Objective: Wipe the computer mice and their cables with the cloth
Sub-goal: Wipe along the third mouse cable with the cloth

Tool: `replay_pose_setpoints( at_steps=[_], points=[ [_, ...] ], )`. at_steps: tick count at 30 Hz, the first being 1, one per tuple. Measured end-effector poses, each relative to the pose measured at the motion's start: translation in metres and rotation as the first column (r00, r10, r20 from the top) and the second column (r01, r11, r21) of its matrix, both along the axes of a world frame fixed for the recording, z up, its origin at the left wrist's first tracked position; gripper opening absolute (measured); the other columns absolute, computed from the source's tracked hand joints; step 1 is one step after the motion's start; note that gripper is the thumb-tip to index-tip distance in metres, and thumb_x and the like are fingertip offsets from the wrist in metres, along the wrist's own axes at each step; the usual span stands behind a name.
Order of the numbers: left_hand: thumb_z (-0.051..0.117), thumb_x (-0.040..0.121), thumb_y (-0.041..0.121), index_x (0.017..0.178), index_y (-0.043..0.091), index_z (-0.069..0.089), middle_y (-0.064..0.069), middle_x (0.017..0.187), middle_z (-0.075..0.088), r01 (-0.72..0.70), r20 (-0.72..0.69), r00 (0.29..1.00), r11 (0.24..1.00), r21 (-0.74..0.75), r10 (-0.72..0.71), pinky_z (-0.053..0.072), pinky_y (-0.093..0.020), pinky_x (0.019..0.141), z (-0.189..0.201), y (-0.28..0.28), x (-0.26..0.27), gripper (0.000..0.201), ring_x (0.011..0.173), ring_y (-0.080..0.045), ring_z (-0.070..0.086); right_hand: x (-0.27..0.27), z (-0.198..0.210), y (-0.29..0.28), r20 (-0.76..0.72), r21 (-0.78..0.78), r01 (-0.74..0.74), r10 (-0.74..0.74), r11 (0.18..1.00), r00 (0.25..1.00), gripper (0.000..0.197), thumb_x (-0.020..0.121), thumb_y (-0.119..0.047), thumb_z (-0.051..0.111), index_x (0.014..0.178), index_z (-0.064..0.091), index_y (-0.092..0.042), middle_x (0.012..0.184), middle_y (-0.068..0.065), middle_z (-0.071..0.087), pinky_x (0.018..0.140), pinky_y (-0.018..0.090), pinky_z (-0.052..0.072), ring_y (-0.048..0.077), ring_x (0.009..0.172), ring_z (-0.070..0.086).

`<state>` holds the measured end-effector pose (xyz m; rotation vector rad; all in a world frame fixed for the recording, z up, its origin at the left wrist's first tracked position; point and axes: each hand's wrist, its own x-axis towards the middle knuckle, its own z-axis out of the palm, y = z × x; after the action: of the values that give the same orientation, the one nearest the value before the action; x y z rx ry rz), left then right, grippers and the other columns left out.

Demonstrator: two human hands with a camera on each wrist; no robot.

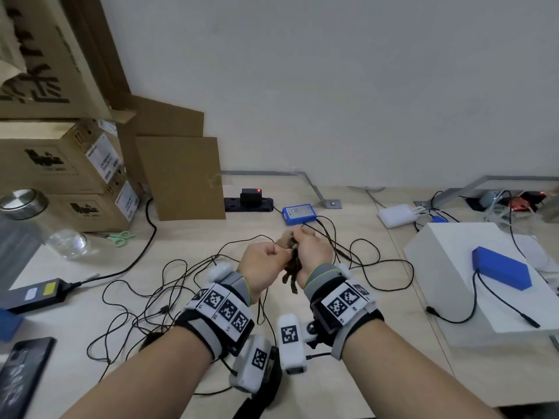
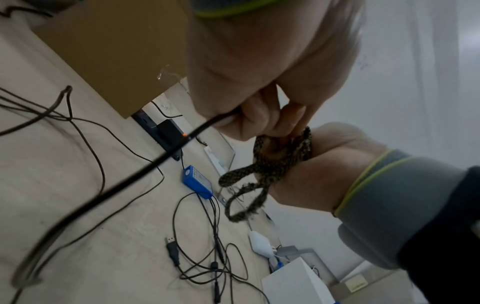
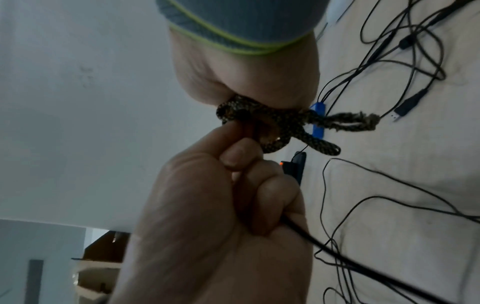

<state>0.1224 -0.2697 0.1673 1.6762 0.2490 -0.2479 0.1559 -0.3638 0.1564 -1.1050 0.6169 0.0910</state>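
Desk (image 1: 378, 297) space carries stacked cardboard boxes (image 1: 60, 164) at the left, a white box (image 1: 453, 267) at the right, and a loose tangle of thin black cables (image 1: 151, 291) across the middle. No mouse can be identified with certainty in any view.

Both hands are raised above the tangle, close together. The left hand (image 1: 263, 261) is closed into a fist around one black cable (image 2: 130, 181), which leaves the fist and runs down toward the desk. The right hand (image 1: 314, 252) is also closed, gripping a dark mottled cloth (image 1: 292, 267) bunched at the fingers, with loose ends hanging below the palm. The left wrist view shows the cloth directly beside the left fingertips, at the point where the cable enters the fist. Whether the cloth is wrapped round the cable cannot be told.

Judged step: wiping along the cable, one hand holding it taut, the other working the cloth.

Hazards:
- The held cable runs into the tangle. Pulling it through the cloth may drag neighbouring loops and shift the small blue unit (image 1: 299, 213) or the loose USB plug (image 2: 172, 246).
- Hanging cloth ends may snag on a loop.
- A slack grip lets the cloth slide off the thin cable, leaving sections unwiped.
- A sharp tug may strain a connector.
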Motion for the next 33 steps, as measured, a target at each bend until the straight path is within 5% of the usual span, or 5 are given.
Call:
replay_pose_setpoints(
  at_steps=[10,18,26,29,33],
  points=[
    [0.068,0.088,0.022,0.061,0.02,0.056,0.007,0.049,0.047,0.149,0.042,0.984,0.933,0.328,-0.172,0.029,-0.019,0.043,-0.038,0.011,-0.025,0.03,0.035,-0.002,0.032,-0.021,-0.035,-0.027,-0.148,-0.156,0.015,-0.038,0.988,0.988,0.019,0.091,-0.014,0.056,0.075,0.06,-0.004,0.064,0.014,0.065,0.054,0.033,0.052,0.028,0.056,0.06],
    [0.059,0.091,0.034,0.092,0.026,0.054,0.005,0.091,0.063,0.314,-0.111,0.94,0.689,0.653,-0.324,0.044,-0.031,0.075,-0.131,0.01,-0.093,0.009,0.087,-0.019,0.058,-0.032,-0.058,-0.076,-0.041,-0.426,-0.049,0.035,0.903,0.999,0.019,0.082,-0.021,0.056,0.067,0.056,-0.01,0.066,0.016,0.067,0.051,0.028,0.048,0.025,0.056,0.059],
    [0.063,0.079,0.055,0.138,0.038,0.03,0.006,0.143,0.024,0.49,-0.316,0.802,0.256,0.833,-0.507,0.037,-0.037,0.101,-0.172,-0.01,-0.133,0.07,0.129,-0.022,0.029,-0.061,-0.1,-0.077,-0.123,-0.647,-0.403,0.433,0.647,0.893,0.03,0.088,-0.018,0.063,0.071,0.039,-0.018,0.065,0.0,0.056,0.057,0.016,0.049,0.007,0.054,0.054],
    [0.066,0.079,0.043,0.136,0.036,0.03,0.003,0.141,0.026,0.486,-0.334,0.813,0.242,0.84,-0.477,0.043,-0.037,0.097,-0.18,-0.009,-0.131,0.068,0.125,-0.024,0.032,-0.068,-0.111,-0.08,-0.154,-0.652,-0.488,0.529,0.58,0.835,0.028,0.089,-0.022,0.063,0.068,0.045,-0.022,0.067,0.0,0.064,0.061,0.03,0.057,0.02,0.058,0.054],
    [0.061,0.085,0.042,0.138,0.03,0.036,-0.001,0.14,0.032,0.422,-0.29,0.878,0.333,0.843,-0.381,0.038,-0.035,0.102,-0.18,0.002,-0.115,0.06,0.121,-0.027,0.035,-0.067,-0.11,-0.085,-0.17,-0.728,-0.494,0.573,0.475,0.802,0.027,0.091,-0.019,0.063,0.07,0.048,-0.024,0.064,-0.014,0.057,0.049,0.003,0.038,-0.002,0.052,0.05]
  ],
)
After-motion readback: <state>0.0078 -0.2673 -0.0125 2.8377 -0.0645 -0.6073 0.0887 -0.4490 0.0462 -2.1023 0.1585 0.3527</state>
